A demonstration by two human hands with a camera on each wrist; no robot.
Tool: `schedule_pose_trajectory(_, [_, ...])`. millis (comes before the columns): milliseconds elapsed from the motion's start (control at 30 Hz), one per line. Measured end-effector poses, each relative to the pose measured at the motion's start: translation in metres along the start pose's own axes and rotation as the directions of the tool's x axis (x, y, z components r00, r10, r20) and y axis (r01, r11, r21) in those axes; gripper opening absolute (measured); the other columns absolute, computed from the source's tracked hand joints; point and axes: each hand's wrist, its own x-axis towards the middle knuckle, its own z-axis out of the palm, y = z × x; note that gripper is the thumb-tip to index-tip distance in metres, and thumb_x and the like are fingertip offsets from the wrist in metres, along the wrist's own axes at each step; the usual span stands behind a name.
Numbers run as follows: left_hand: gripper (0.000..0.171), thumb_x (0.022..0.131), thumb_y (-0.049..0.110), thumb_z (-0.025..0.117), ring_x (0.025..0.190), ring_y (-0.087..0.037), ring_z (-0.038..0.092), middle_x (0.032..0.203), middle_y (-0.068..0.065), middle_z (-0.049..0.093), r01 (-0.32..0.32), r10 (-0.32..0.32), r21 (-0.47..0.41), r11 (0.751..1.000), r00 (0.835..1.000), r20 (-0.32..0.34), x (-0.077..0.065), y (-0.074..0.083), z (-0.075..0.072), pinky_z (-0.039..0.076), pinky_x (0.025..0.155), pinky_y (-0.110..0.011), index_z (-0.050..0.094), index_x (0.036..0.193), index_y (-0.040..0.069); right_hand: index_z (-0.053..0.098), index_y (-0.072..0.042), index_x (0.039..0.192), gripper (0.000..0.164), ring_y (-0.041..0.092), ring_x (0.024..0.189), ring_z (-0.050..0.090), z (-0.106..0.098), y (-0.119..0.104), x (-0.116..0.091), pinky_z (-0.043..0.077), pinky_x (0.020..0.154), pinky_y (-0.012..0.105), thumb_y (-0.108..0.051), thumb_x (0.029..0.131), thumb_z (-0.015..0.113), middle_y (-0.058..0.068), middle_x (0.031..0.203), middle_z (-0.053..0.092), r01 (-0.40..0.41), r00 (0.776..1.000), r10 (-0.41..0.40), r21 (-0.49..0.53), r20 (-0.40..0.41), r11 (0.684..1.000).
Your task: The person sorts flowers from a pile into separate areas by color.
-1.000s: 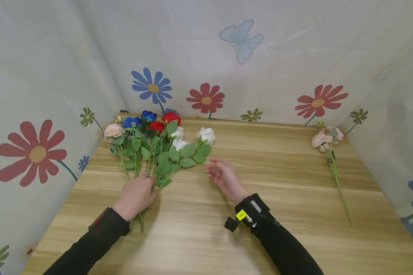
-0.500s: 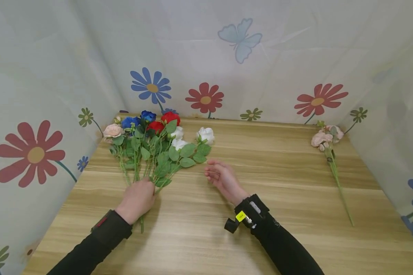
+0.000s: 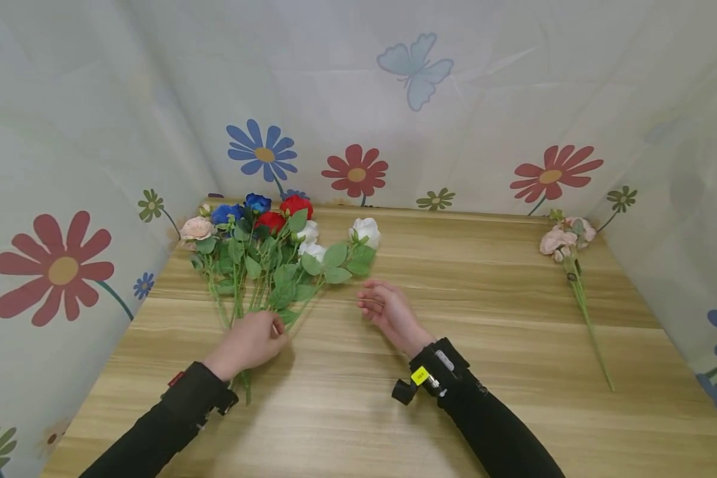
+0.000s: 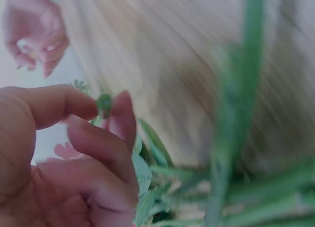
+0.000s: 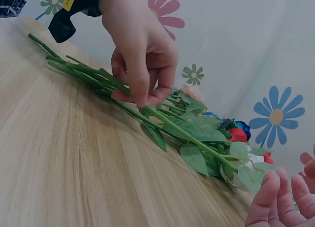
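Note:
My left hand (image 3: 249, 342) pinches the green stem (image 5: 194, 141) of a white rose (image 3: 366, 232) between thumb and fingertips. Its cut end (image 4: 104, 102) shows between the fingers in the left wrist view. This rose lies at the right side of a spread of artificial flowers: red roses (image 3: 297, 207), blue roses (image 3: 227, 212), other white roses (image 3: 312, 251) and a pale pink flower (image 3: 197, 228). Their lower stems pass beneath the left hand. My right hand (image 3: 392, 317) is held over the table with loosely bent fingers, just right of the leaves, holding nothing.
A separate pale pink bunch (image 3: 558, 243) lies at the right of the wooden table (image 3: 454, 411), its stem pointing toward me. A curtain (image 3: 484, 99) printed with flowers and a butterfly surrounds the table's back and sides.
My left hand has shifted slightly right from over the bundle of stems and now pinches one stem. The white rose and its leaves have moved a little right. My right hand stays nearly still.

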Motion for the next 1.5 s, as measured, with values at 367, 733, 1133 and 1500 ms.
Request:
schedule_pose_trajectory(367, [0.031,0.095,0.015,0.064,0.069,-0.014,0.065,0.091,-0.011,0.073,0.044,0.052,-0.392,0.919,0.971,0.231,0.006,-0.001,-0.002,0.050,0.061,-0.027,0.067,0.116,-0.007,0.040,0.006,0.141,0.041,0.010,0.087,0.061,-0.014,0.003,0.000,0.051,0.081,0.020,-0.009,0.103,0.039,0.001,0.101,0.063,-0.008,1.000,0.008,0.004,-0.023,1.000])
schedule_pose_trajectory(733, [0.023,0.100,0.015,0.061,0.065,-0.014,0.052,0.073,-0.002,0.059,0.039,0.132,-0.522,0.852,0.949,0.286,0.012,0.004,0.003,0.040,0.061,-0.023,0.069,0.104,-0.006,0.042,0.005,0.139,0.038,0.010,0.087,0.061,-0.025,0.004,0.000,0.052,0.080,0.020,-0.010,0.104,0.039,0.002,0.101,0.062,-0.028,0.998,0.028,0.012,-0.058,1.000])
schedule_pose_trajectory(1133, [0.026,0.100,0.016,0.062,0.072,-0.013,0.061,0.091,-0.016,0.070,-0.018,0.144,-0.554,0.832,0.972,0.185,0.018,0.026,0.017,0.047,0.065,-0.025,0.067,0.114,-0.006,0.043,0.006,0.139,0.038,0.010,0.087,0.062,-0.042,0.002,0.000,0.052,0.080,0.020,-0.010,0.105,0.039,0.000,0.099,0.065,-0.021,0.996,0.020,-0.001,-0.085,1.000])
schedule_pose_trajectory(1500, [0.025,0.101,0.018,0.061,0.070,-0.012,0.059,0.091,-0.015,0.067,-0.086,0.185,-0.591,0.802,0.977,0.110,0.036,0.058,0.036,0.047,0.064,-0.025,0.068,0.111,-0.003,0.045,0.009,0.135,0.036,0.007,0.083,0.064,-0.054,-0.019,-0.003,0.052,0.075,0.018,-0.009,0.105,0.039,-0.003,0.094,0.065,0.105,0.986,-0.111,-0.055,-0.122,0.993])
